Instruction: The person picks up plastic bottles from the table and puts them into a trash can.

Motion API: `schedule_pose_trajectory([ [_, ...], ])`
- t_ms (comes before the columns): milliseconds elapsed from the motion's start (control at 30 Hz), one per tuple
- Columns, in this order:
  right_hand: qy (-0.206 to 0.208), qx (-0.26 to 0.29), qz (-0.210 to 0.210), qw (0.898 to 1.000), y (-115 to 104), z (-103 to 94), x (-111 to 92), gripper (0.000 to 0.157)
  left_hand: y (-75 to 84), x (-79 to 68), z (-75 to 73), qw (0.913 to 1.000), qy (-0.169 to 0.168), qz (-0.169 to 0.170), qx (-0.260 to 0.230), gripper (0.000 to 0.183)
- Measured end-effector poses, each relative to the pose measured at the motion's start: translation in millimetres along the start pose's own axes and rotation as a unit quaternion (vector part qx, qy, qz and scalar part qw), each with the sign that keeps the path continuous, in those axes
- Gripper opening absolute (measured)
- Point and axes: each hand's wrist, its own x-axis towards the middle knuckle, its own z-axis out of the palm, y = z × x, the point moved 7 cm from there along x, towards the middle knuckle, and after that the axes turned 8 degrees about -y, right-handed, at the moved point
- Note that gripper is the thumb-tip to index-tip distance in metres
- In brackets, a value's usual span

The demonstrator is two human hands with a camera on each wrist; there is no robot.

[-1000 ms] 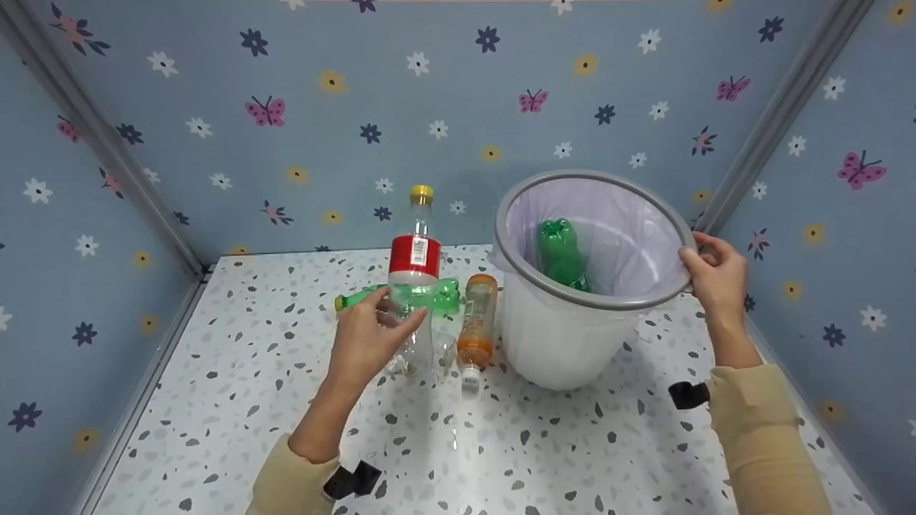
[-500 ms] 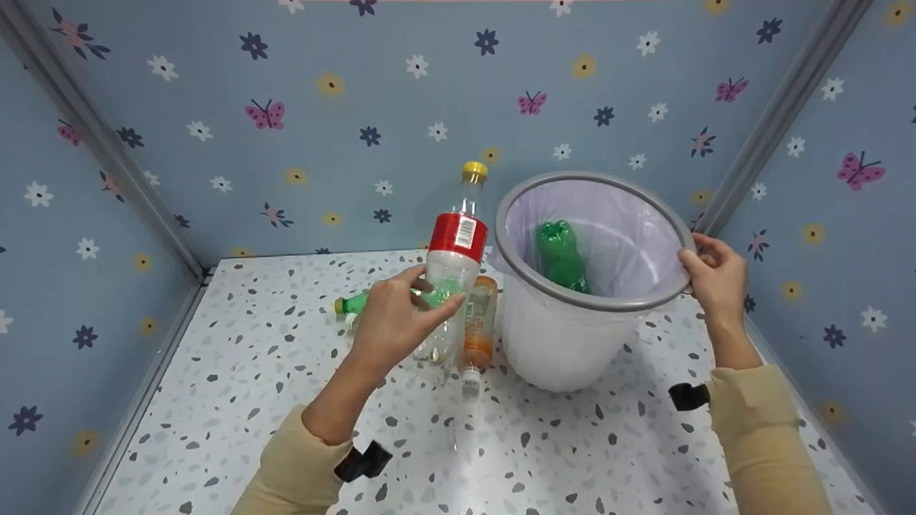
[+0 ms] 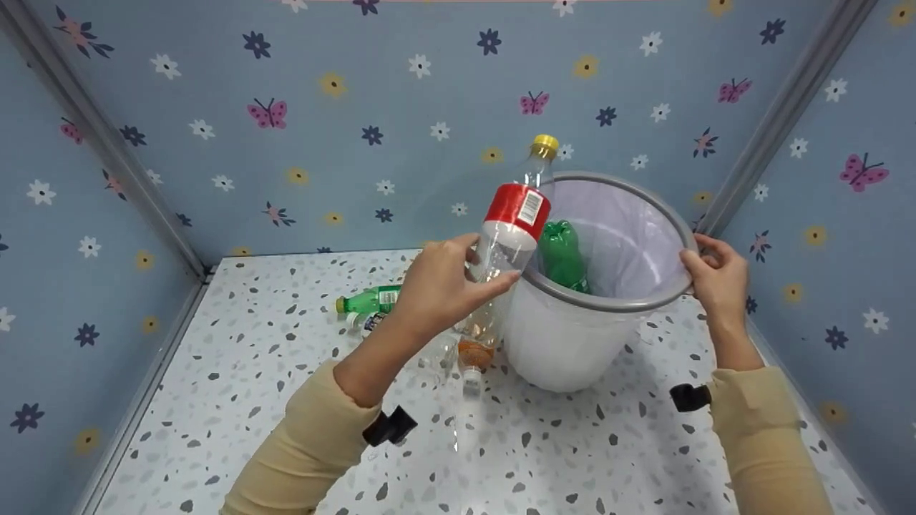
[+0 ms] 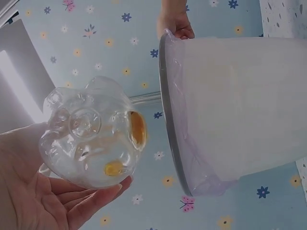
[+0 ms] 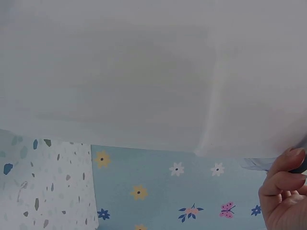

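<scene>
Bin point(image 3: 565, 350), white and grey-rimmed, is standing on the surface point(image 3: 608, 458) right of centre in the head view; the right hand point(image 3: 719, 282) is pinching its rim at the right. Near frame centre, the left hand point(image 3: 440, 290) is holding the red-label bottle point(image 3: 517, 209) aslant, fingers and thumb curling round its lower half. One green bottle point(image 3: 562, 254) is resting inside the bin; a second green bottle point(image 3: 368, 300) is lying centre-left. Partly hidden, an orange bottle point(image 3: 474, 354) is lying beside the bin.

Two hands point(image 3: 440, 290) point(image 3: 719, 275), one bin point(image 3: 558, 343), two green bottles point(image 3: 564, 257) point(image 3: 367, 300) and at least three other bottles point(image 3: 518, 209) point(image 3: 475, 354) point(image 3: 371, 322) are appearing.
</scene>
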Motion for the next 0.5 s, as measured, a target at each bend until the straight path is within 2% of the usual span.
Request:
schedule_pose_trajectory([
  [367, 0.010, -0.011, -0.006, 1.000, -2.5, -1.2, -1.6, 0.038, 29.2, 32.0, 5.6, 0.9983, -0.057, -0.007, 0.010, 0.050],
  [500, 0.006, -0.005, -0.004, 1.000, -2.5, 0.4, -1.6, 0.039, 35.2, 43.5, 10.4, 0.9966, -0.078, -0.023, 0.015, 0.048],
])
